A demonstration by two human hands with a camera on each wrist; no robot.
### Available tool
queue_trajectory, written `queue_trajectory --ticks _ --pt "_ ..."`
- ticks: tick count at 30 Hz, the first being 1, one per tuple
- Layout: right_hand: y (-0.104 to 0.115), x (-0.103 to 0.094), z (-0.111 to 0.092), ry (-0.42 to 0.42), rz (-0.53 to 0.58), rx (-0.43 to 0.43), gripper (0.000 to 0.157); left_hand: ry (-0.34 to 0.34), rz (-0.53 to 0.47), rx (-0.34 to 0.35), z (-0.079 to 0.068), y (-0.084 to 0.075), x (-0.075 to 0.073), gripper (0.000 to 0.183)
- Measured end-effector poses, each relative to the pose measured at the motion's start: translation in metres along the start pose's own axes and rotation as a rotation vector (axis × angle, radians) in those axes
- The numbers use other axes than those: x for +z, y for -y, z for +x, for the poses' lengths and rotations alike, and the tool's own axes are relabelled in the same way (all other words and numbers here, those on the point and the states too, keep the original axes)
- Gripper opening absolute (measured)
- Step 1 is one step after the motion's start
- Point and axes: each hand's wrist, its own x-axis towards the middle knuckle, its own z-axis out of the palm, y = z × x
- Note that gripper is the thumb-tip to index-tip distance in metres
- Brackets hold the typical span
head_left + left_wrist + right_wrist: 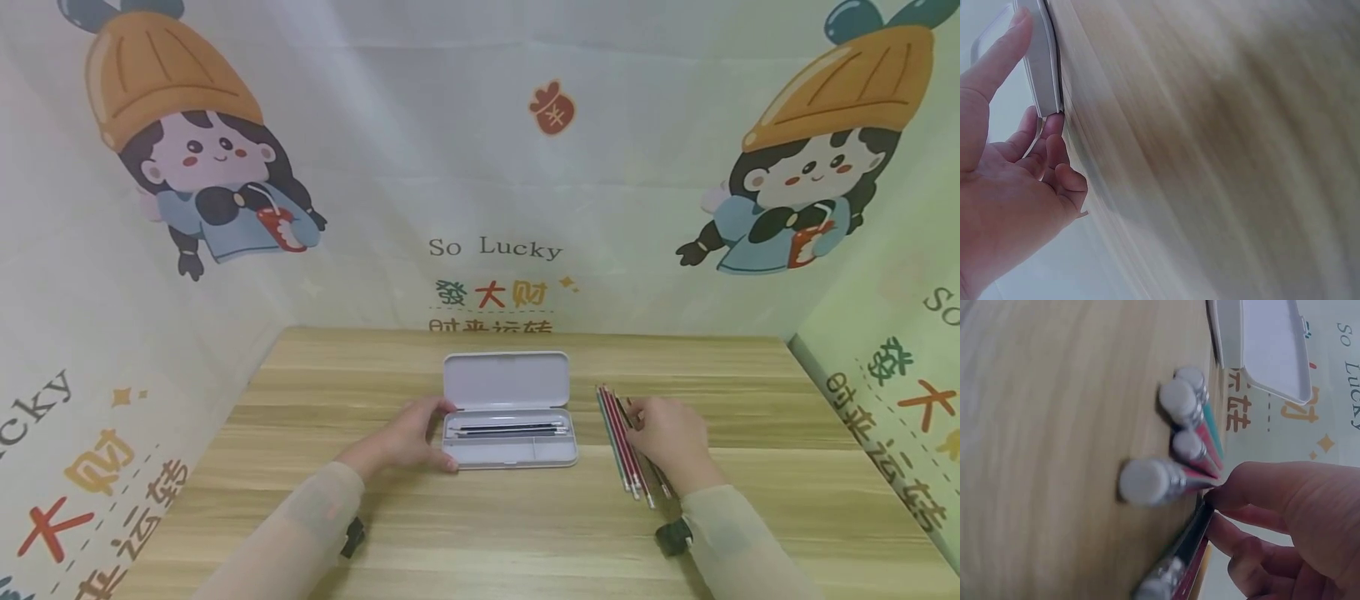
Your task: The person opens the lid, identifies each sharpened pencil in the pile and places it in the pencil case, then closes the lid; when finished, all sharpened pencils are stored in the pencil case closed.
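Observation:
A white pencil case (pixel 480 454) lies with its lid (pixel 506 380) tilted back. Inside its rear compartment are dark pencils (pixel 510 431) with pale ends. My left hand (pixel 408 435) holds the case's left end, thumb at the front corner and fingers at the back. To the right of the case, a bunch of pencils (pixel 619 442) in teal, red and dark colours lies with eraser ends towards me. My right hand (pixel 670 437) is over the bunch's right side, thumb and fingertips pinching a dark pencil (pixel 1193 534). Its far part is hidden behind the fingers.
Everything stands on a wood-grain table (pixel 465 533). Printed cloth (pixel 495 183) hangs behind it and along both sides. A black wrist device (pixel 673 537) sits below the right cuff, and another (pixel 352 537) below the left one.

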Motion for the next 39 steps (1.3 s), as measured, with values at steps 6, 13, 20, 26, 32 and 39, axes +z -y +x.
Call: queue_trajectory --ticks 6,13,20,26,32,39 --pt "0.0 0.0 0.0 0.013 0.089 0.05 0.033 0.007 -0.006 -0.002 0.0 0.001 0.001 0.088" --pt "0.002 -0.004 -0.002 0.001 0.094 0.039 0.034 -0.004 0.0 -0.003 0.001 0.001 0.0 0.089" --pt "0.006 -0.006 -0.004 -0.056 0.079 -0.038 0.026 -0.008 0.009 0.005 0.0 0.0 0.0 0.087" --pt "0.007 -0.005 -0.006 -0.073 0.093 -0.108 0.024 -0.006 0.011 0.014 -0.001 -0.001 -0.001 0.087" --pt "0.011 -0.002 -0.005 -0.089 0.1 -0.155 0.022 -0.004 0.004 0.0 0.0 0.0 -0.001 0.087" --pt "0.019 0.0 -0.005 -0.093 0.118 -0.226 0.022 0.001 0.004 -0.002 0.001 0.002 0.0 0.087"
